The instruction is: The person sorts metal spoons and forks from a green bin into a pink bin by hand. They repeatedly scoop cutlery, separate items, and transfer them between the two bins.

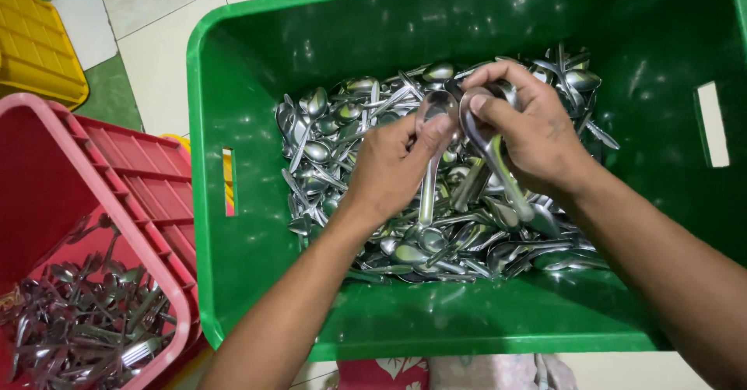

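Spoons: two of them are lifted above the heap in the green crate [257,281]. One spoon [430,164] is pinched by the left hand [393,168], thumb and fingers closed on its neck just under the bowl, its handle hanging down toward the pile. The other spoon [490,152] sits in the right hand [529,125], whose fingers are curled shut around the bowl end, the handle slanting down and to the right. The two bowls lie just beside each other, between the hands, which nearly touch at the fingertips. Beneath them lies the pile of metal spoons [350,117], a loose tangle covering the crate's floor from its middle to the right wall. The crate has slot handles cut into its side walls. To its left stands a red crate [148,180] holding a heap of forks [85,312] in its near corner. A yellow crate [35,47] shows at the upper left, on a pale tiled floor [156,55].
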